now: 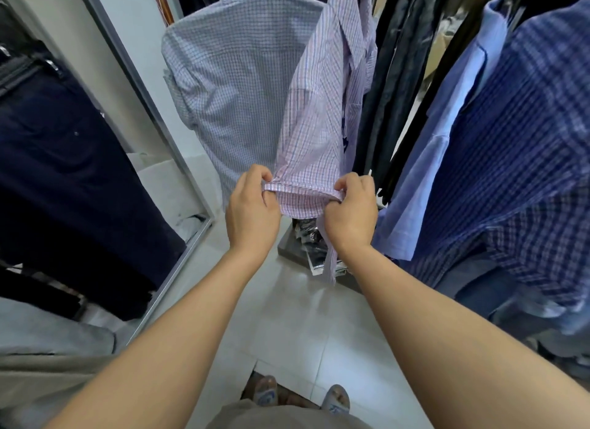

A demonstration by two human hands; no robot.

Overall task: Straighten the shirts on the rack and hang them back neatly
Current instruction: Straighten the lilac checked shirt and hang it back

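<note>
Two sandalled feet (266, 393) stand on the pale tile floor (287, 317) at the bottom of the view, and both bare forearms reach up from there toward the hanging clothes. The left hand (252, 205) and right hand (351, 208) are level with each other. Each has its fingers curled and its thumb pinched on one end of a folded edge at the bottom of the pink checked shirt (319, 115), and the cloth is pulled taut between them. Whether that edge is a sleeve end or the hem cannot be told. A narrow strip of the same cloth hangs down below the right hand. The pink shirt hangs with its collar at the top, turned side-on. It overlaps the right side of a blue checked shirt (230, 77), which hangs with its back to the camera. Just to the right of the pink shirt hang dark clothes (392, 77), then a light blue shirt (447, 141), and a dark blue plaid shirt (526, 141) toward the right edge. The rail is out of view. A grey base (289, 246) sits on the floor under the hands. At the left leans a mirror (64, 141) in a metal frame (178, 160).
</note>
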